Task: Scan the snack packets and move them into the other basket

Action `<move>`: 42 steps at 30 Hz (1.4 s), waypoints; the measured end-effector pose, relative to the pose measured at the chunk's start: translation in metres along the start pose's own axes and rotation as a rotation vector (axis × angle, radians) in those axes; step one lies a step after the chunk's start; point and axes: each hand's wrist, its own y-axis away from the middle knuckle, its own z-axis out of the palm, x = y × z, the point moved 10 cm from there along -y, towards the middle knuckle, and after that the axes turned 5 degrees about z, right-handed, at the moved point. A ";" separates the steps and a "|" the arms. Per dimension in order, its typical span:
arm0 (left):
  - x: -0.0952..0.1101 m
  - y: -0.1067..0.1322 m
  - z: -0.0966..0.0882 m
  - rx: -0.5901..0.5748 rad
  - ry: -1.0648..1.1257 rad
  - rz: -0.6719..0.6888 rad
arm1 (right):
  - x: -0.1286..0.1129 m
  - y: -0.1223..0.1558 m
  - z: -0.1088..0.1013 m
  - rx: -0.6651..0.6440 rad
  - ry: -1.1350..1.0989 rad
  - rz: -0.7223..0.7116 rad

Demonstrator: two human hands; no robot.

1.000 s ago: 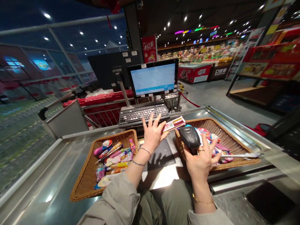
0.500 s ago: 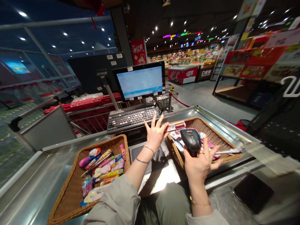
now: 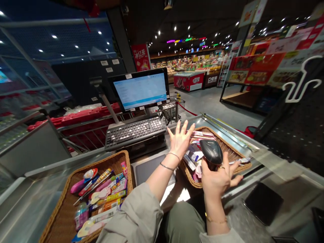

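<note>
My left hand (image 3: 180, 139) is open with its fingers spread over the near-left part of the right wicker basket (image 3: 222, 134). Its fingertips are at a flat pink-and-white packet (image 3: 204, 135) that lies on top of the basket's goods. My right hand (image 3: 218, 179) is closed round the grip of a black handheld barcode scanner (image 3: 211, 151), holding it upright just in front of that basket. A second wicker basket (image 3: 60, 206) at the left holds several small colourful packets and tubes (image 3: 101, 194).
A keyboard (image 3: 133, 131) and lit monitor (image 3: 140, 89) stand behind the baskets on the steel checkout counter (image 3: 32, 202). A dark scan plate (image 3: 149, 167) lies between the baskets. A black flat device (image 3: 263, 203) lies at the right. Red stacked baskets (image 3: 83, 118) and a trolley (image 3: 169, 108) stand beyond.
My left hand carried the flat packet to the right, over the right basket, and the packet now lies there. The view swung right; my right hand kept its hold on the scanner.
</note>
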 end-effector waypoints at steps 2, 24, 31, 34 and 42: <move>0.003 -0.003 -0.001 -0.006 0.010 -0.024 | -0.002 -0.002 -0.001 0.001 0.011 -0.015; -0.163 0.240 -0.104 -0.120 -0.059 -0.448 | -0.096 0.080 0.073 -0.642 -0.140 -0.371; -0.217 0.294 -0.115 -0.240 -0.211 -0.446 | -0.132 0.134 0.096 -0.833 -0.136 -0.530; -0.226 0.305 -0.111 -0.306 -0.244 -0.398 | -0.136 0.152 0.102 -0.870 -0.137 -0.565; -0.237 0.313 -0.089 -0.391 -0.246 -0.236 | -0.138 0.181 0.111 -0.905 -0.162 -0.598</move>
